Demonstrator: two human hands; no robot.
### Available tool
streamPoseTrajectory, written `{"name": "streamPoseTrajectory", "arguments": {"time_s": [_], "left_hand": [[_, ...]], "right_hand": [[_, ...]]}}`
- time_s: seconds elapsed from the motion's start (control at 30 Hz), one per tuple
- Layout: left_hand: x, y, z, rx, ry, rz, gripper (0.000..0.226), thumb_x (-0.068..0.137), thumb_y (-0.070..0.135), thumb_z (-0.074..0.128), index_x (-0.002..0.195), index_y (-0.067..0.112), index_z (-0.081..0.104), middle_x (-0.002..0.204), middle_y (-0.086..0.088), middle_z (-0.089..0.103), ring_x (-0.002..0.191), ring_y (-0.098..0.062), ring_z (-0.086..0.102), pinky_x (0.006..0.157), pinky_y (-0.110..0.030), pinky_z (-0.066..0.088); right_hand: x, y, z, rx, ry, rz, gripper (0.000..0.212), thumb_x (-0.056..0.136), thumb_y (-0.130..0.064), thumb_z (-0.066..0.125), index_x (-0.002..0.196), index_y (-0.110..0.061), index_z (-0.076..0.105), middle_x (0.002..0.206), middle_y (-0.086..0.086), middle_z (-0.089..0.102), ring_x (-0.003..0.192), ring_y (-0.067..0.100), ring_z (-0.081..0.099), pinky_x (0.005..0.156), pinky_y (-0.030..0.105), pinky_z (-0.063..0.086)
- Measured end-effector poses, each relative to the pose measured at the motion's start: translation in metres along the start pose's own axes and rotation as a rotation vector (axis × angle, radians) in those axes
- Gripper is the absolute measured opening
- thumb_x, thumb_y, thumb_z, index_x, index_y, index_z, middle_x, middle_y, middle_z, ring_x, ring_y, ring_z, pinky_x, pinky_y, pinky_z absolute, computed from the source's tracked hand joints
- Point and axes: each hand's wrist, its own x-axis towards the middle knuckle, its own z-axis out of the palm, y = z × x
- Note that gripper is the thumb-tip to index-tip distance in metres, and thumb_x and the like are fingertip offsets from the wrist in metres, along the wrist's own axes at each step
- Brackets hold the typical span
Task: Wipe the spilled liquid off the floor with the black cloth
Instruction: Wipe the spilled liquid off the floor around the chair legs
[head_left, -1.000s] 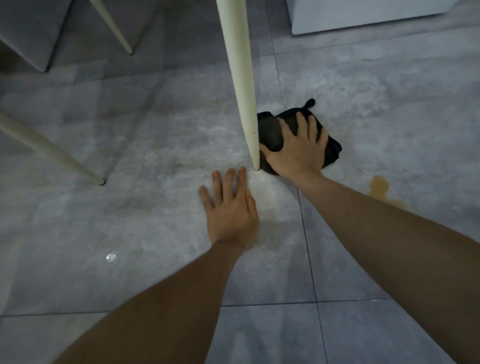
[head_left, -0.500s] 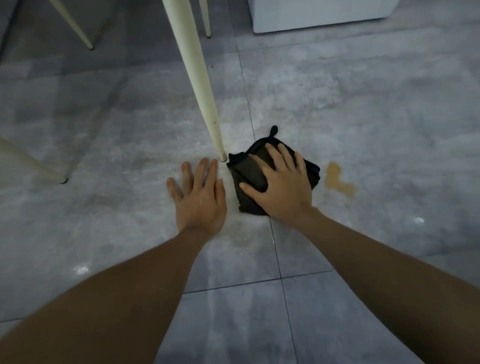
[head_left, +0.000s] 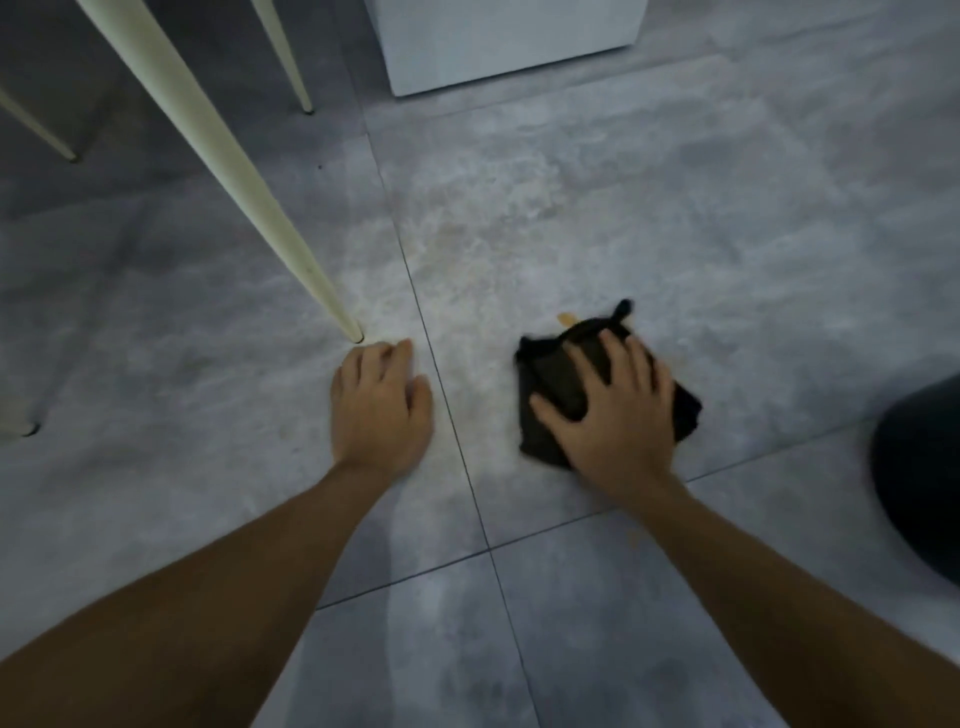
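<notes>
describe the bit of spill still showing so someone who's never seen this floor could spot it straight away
Start at the long cream table leg that slants down to the grey tiled floor, then look right, past the left hand, to the black cloth under the right hand. At the cloth's far edge a small spill peeks out, the only amber patch on the grey tile.

Grey tiled floor (head_left: 675, 218) bears a black cloth (head_left: 550, 384); amber spill (head_left: 566, 318) beside it.
</notes>
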Motion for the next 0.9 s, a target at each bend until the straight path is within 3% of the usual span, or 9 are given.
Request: {"name": "streamPoseTrajectory", "arguments": {"time_s": [0.1,0.17,0.3,0.37,0.47,0.53,0.73,0.8,0.9], "left_hand": [[0.019,0.033,0.016,0.005,-0.15,0.034,0.057,0.102,0.046,0.034,0.153,0.02,0.037,0.155,-0.008,0.038,0.149,-0.037,0.021,0.122,-0.054,0.014],[0.029,0.046,0.025,0.033,-0.173,-0.002,0.057,0.104,0.049,0.028,0.157,0.027,0.028,0.162,-0.005,0.027,0.153,-0.036,0.007,0.123,-0.056,0.002],[0.033,0.051,0.032,0.089,-0.166,-0.05,0.058,0.105,0.052,0.019,0.16,0.032,0.018,0.165,-0.002,0.021,0.154,-0.033,0.001,0.122,-0.058,-0.001],[0.035,0.05,0.034,0.119,-0.207,-0.061,0.061,0.104,0.054,0.013,0.161,0.034,0.007,0.169,0.0,0.009,0.155,-0.031,-0.007,0.122,-0.059,-0.004],[0.039,0.053,0.038,0.145,-0.232,-0.074,0.062,0.102,0.055,0.007,0.16,0.035,-0.005,0.17,0.002,-0.004,0.154,-0.031,-0.016,0.119,-0.063,-0.009],[0.042,0.052,0.04,0.158,-0.238,-0.069,0.062,0.102,0.055,0.005,0.16,0.036,-0.009,0.17,0.003,-0.009,0.154,-0.031,-0.018,0.119,-0.064,-0.009],[0.038,0.047,0.038,0.189,-0.215,-0.022,0.061,0.104,0.049,0.005,0.161,0.03,-0.003,0.17,0.004,-0.003,0.156,-0.031,-0.009,0.119,-0.065,-0.002],[0.039,0.047,0.039,0.192,-0.21,-0.031,0.063,0.104,0.047,0.007,0.162,0.026,-0.002,0.17,0.004,-0.003,0.156,-0.03,-0.01,0.12,-0.064,-0.002],[0.04,0.048,0.042,0.177,-0.217,-0.038,0.064,0.103,0.048,0.005,0.161,0.025,-0.006,0.17,0.004,-0.009,0.155,-0.029,-0.017,0.12,-0.063,-0.004]], "right_hand": [[0.06,-0.013,0.005,-0.017,-0.076,0.175,0.082,0.088,-0.083,0.036,0.152,-0.033,0.045,0.167,0.009,0.031,0.155,0.033,0.021,0.124,0.057,0.013],[0.062,-0.03,0.01,-0.022,-0.081,0.098,0.081,0.089,-0.082,0.035,0.153,-0.033,0.044,0.167,0.009,0.031,0.155,0.033,0.021,0.124,0.057,0.013],[0.01,-0.001,0.01,0.026,0.064,-0.1,0.073,0.089,-0.078,0.045,0.145,-0.031,0.057,0.158,0.011,0.046,0.149,0.035,0.036,0.12,0.057,0.024],[0.027,0.024,0.004,-0.018,0.064,-0.004,0.077,0.086,-0.08,0.047,0.144,-0.03,0.058,0.158,0.012,0.046,0.147,0.037,0.038,0.118,0.058,0.026],[0.09,0.027,-0.003,-0.022,-0.066,0.195,0.084,0.084,-0.085,0.04,0.152,-0.034,0.044,0.166,0.01,0.03,0.153,0.035,0.022,0.123,0.058,0.015],[0.121,0.008,0.002,0.002,-0.106,0.227,0.085,0.085,-0.085,0.037,0.155,-0.037,0.036,0.17,0.007,0.023,0.156,0.033,0.014,0.124,0.058,0.008],[0.062,-0.02,0.014,0.027,-0.039,-0.213,0.075,0.087,-0.079,0.044,0.147,-0.034,0.052,0.161,0.008,0.042,0.15,0.033,0.033,0.121,0.056,0.023],[0.086,-0.003,0.011,0.01,-0.039,-0.164,0.079,0.084,-0.082,0.044,0.147,-0.035,0.052,0.16,0.008,0.042,0.149,0.034,0.033,0.121,0.055,0.023],[0.153,-0.011,0.009,-0.001,-0.118,0.076,0.085,0.084,-0.086,0.039,0.153,-0.038,0.041,0.167,0.009,0.029,0.153,0.035,0.021,0.124,0.056,0.013]]}}
